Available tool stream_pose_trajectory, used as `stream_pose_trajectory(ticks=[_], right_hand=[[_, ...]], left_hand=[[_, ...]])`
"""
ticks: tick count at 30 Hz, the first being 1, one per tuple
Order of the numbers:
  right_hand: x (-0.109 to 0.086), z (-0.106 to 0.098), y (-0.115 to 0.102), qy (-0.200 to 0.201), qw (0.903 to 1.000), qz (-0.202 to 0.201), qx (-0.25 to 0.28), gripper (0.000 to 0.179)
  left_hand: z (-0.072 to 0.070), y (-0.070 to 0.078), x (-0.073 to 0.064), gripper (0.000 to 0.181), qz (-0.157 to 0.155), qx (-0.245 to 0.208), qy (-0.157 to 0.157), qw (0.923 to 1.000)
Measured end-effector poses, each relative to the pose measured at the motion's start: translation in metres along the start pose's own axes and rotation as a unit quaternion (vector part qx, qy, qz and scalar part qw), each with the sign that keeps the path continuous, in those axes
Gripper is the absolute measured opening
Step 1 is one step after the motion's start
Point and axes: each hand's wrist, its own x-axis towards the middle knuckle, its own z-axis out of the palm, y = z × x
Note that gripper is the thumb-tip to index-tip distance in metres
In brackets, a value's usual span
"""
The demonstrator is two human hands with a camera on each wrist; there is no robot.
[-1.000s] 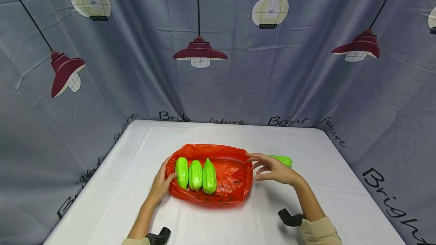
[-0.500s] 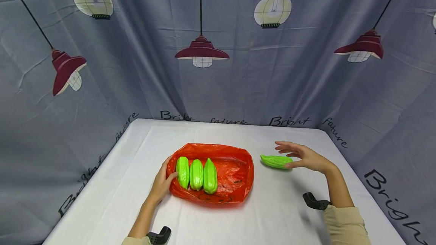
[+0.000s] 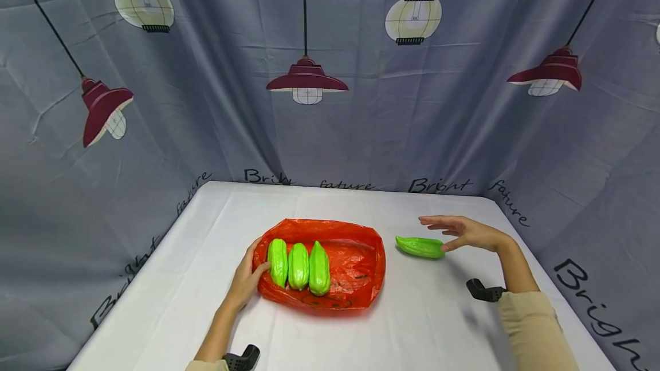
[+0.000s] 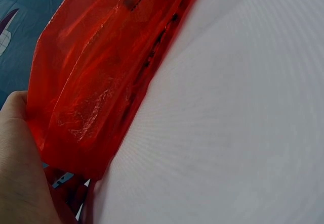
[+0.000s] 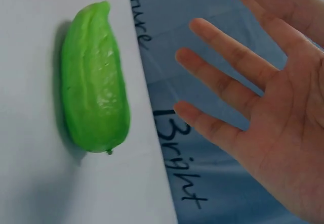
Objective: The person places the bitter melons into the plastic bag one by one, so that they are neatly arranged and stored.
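A red plastic bag (image 3: 356,268) lies spread on the table with its mouth facing up. Inside, at its left side, three bright green ridged gourds (image 3: 298,267), resembling bitter melons, sit side by side. My left hand (image 3: 241,283) grips the bag's left edge, thumb over the rim; in the left wrist view the thumb of that hand (image 4: 20,168) lies along the red film, and the other fingers are mostly hidden. Right of the bag rests another green gourd (image 3: 420,247). Over its right end hovers my right hand (image 3: 476,235), fingers extended and apart from the gourd (image 5: 96,82).
A white cloth covers the table (image 3: 412,314). Grey-blue curtains (image 3: 361,136) printed with lamps and lettering hang around its back and sides. Black camera mounts (image 3: 484,291) sit on both wrists.
My right hand has moved right from the bag's right rim to above the lone gourd, uncovering it. The left hand keeps its grip on the bag, which stays put.
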Motion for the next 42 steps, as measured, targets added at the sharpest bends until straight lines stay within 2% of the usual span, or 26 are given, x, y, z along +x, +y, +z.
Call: stream_pose_trajectory(ticks=[11, 19, 21, 26, 29, 32, 39, 42], right_hand=[[0.011, 0.007, 0.039, -0.002, 0.9957, 0.059, 0.072, 0.080], [0.015, 0.007, 0.056, -0.007, 0.9945, 0.083, 0.064, 0.077], [0.016, 0.006, 0.060, -0.008, 0.9942, 0.091, 0.058, 0.076], [0.020, 0.005, 0.069, -0.005, 0.9921, 0.119, 0.039, 0.075], [0.022, 0.006, 0.072, -0.003, 0.9902, 0.134, 0.039, 0.075], [0.023, 0.007, 0.074, -0.002, 0.9886, 0.145, 0.041, 0.075], [0.024, 0.012, 0.079, 0.002, 0.9853, 0.167, 0.035, 0.075], [0.024, 0.014, 0.080, 0.002, 0.9837, 0.175, 0.040, 0.076]], left_hand=[[0.000, 0.000, 0.000, 0.062, -0.001, 0.003, 0.004, 1.0000], [0.001, -0.001, 0.000, 0.062, -0.004, 0.007, 0.001, 1.0000], [-0.001, 0.005, -0.001, 0.062, 0.003, 0.009, -0.001, 0.9999], [-0.005, 0.035, -0.006, 0.060, -0.001, 0.003, -0.005, 1.0000], [-0.006, 0.041, -0.007, 0.060, -0.012, 0.000, -0.005, 0.9999], [-0.006, 0.038, -0.006, 0.060, -0.011, 0.004, -0.004, 0.9999], [0.000, 0.003, 0.000, 0.061, -0.010, 0.007, 0.004, 0.9999], [0.001, -0.002, 0.001, 0.061, -0.006, 0.010, 0.005, 0.9999]])
